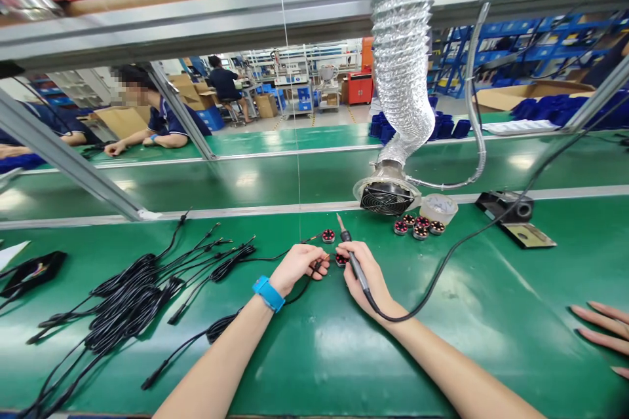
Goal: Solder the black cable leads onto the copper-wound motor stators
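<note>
My left hand (299, 265), with a blue wristband, is closed in a pinch on a thin black cable (295, 250) at the middle of the green bench. My right hand (366, 275) is wrapped round a black soldering iron (351, 255) whose tip points up and away. Between the two hands lies a small round motor (341, 260) with red windings, touching my right fingers. Another such motor (328, 236) sits just beyond the hands.
A bundle of black cables (132, 301) lies to the left. Several motors (417, 226) sit by a fan-mouthed extraction duct (386, 195). A soldering iron stand (511, 209) is at right. Another person's fingers (602, 330) rest at the right edge. People work at the far bench.
</note>
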The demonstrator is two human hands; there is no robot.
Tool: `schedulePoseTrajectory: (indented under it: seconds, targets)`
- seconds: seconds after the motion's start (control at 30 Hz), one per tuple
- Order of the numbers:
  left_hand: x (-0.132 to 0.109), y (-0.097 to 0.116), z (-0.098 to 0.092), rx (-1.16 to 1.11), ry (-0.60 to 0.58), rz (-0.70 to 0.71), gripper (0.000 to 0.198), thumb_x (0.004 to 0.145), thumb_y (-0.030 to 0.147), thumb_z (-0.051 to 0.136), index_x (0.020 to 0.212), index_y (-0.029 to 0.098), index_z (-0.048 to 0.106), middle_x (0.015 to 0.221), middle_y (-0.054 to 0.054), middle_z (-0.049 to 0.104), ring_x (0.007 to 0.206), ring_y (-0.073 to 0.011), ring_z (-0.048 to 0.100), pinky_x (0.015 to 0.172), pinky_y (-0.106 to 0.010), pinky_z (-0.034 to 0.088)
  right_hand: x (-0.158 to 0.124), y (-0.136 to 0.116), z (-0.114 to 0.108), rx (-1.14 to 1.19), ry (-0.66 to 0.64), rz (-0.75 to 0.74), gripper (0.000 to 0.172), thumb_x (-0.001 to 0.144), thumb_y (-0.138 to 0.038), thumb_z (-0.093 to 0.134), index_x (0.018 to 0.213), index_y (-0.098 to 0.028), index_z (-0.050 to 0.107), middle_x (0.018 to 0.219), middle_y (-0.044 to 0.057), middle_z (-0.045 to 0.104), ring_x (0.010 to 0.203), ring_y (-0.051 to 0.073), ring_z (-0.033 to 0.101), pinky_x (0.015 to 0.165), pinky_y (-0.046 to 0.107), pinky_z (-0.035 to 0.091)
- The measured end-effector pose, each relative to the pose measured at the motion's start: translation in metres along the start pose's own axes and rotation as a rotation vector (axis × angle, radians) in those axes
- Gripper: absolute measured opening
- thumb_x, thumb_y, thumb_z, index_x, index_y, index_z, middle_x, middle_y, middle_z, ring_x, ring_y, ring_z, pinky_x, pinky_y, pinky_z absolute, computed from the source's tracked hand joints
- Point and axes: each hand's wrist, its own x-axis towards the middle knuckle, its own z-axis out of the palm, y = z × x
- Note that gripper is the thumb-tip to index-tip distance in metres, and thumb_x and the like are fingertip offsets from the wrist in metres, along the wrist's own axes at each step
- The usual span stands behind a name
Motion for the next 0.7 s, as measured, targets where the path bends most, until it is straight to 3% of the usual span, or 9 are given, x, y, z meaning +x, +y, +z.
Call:
schedulePoseTrajectory:
  seconds: [0.1,0.17,0.23,0.3,0.37,0.43,0.53,0.63,0.7]
  targets:
    - [-0.002,0.005,-0.006,0.079,0.178,0.158,0.038,0.081,0.047,0.057,0.081,0.010,0.064,0.074,-0.008,0.065,0.062,-0.0133,0.061,0.055,-0.022,0.048,0.003,0.003,-0.005,-0.038,0.034,-0.010,0.045,0.081,-0.002,0.040,0.120,-0.021,0.052,0.111,0.007,0.053,0.103,0.015,0.059,0.093,0.029,0.049]
    - [-0.004,0.009,-0.008,0.161,0.344,0.314,0.040,0.086,0.049,0.049,0.083,0.012,0.064,0.064,-0.001,0.057,0.055,-0.0108,0.053,0.054,-0.022,0.045,0.006,0.004,-0.010,-0.078,0.069,-0.035,0.040,0.085,-0.004,0.041,0.120,-0.021,0.052,0.111,0.007,0.053,0.098,0.014,0.061,0.090,0.028,0.050]
    - [-0.008,0.013,-0.007,0.329,0.428,0.442,0.040,0.092,0.047,0.041,0.089,0.015,0.065,0.054,0.003,0.047,0.052,-0.0107,0.048,0.057,-0.023,0.044,0.008,0.004,-0.014,-0.145,0.110,-0.086,0.035,0.089,-0.007,0.043,0.119,-0.021,0.053,0.112,0.008,0.053,0.093,0.013,0.063,0.087,0.026,0.051]
    - [-0.011,0.018,-0.001,0.580,0.375,0.523,0.037,0.096,0.039,0.035,0.105,0.017,0.064,0.060,0.002,0.051,0.059,-0.0129,0.053,0.067,-0.025,0.046,0.009,0.002,-0.019,-0.228,0.161,-0.150,0.031,0.091,-0.010,0.046,0.119,-0.021,0.053,0.111,0.008,0.054,0.091,0.013,0.063,0.084,0.026,0.052]
    - [-0.013,0.022,0.010,0.867,0.244,0.575,0.038,0.096,0.029,0.034,0.126,0.020,0.056,0.086,-0.004,0.063,0.077,-0.0165,0.061,0.077,-0.029,0.048,0.010,0.000,-0.023,-0.300,0.223,-0.201,0.030,0.091,-0.011,0.049,0.119,-0.021,0.054,0.111,0.008,0.054,0.092,0.014,0.063,0.082,0.026,0.053]
    - [-0.011,0.027,0.022,1.135,0.139,0.599,0.045,0.094,0.029,0.042,0.138,0.021,0.045,0.113,-0.010,0.060,0.093,-0.0220,0.063,0.082,-0.033,0.049,0.012,-0.002,-0.028,-0.342,0.276,-0.230,0.030,0.091,-0.011,0.050,0.119,-0.021,0.054,0.111,0.009,0.054,0.096,0.016,0.062,0.083,0.028,0.053]
    - [-0.004,0.036,0.037,1.430,0.031,0.566,0.053,0.084,0.044,0.061,0.129,0.016,0.054,0.116,-0.014,0.057,0.092,-0.0296,0.064,0.078,-0.038,0.052,0.014,-0.005,-0.033,-0.356,0.313,-0.255,0.030,0.091,-0.010,0.050,0.119,-0.021,0.054,0.111,0.009,0.055,0.099,0.016,0.061,0.085,0.029,0.053]
    - [0.003,0.044,0.042,1.609,-0.071,0.537,0.038,0.080,0.046,0.067,0.102,0.014,0.066,0.108,-0.013,0.058,0.084,-0.0298,0.066,0.073,-0.038,0.054,0.016,-0.005,-0.034,-0.345,0.332,-0.266,0.031,0.091,-0.009,0.050,0.119,-0.021,0.054,0.109,0.009,0.055,0.099,0.016,0.061,0.086,0.029,0.053]
    - [0.006,0.048,0.039,1.664,-0.100,0.527,0.032,0.081,0.043,0.067,0.098,0.015,0.067,0.118,-0.014,0.055,0.084,-0.0289,0.067,0.074,-0.038,0.055,0.016,-0.003,-0.034,-0.331,0.342,-0.267,0.032,0.090,-0.008,0.050,0.119,-0.022,0.054,0.110,0.009,0.055,0.099,0.016,0.060,0.086,0.029,0.053]
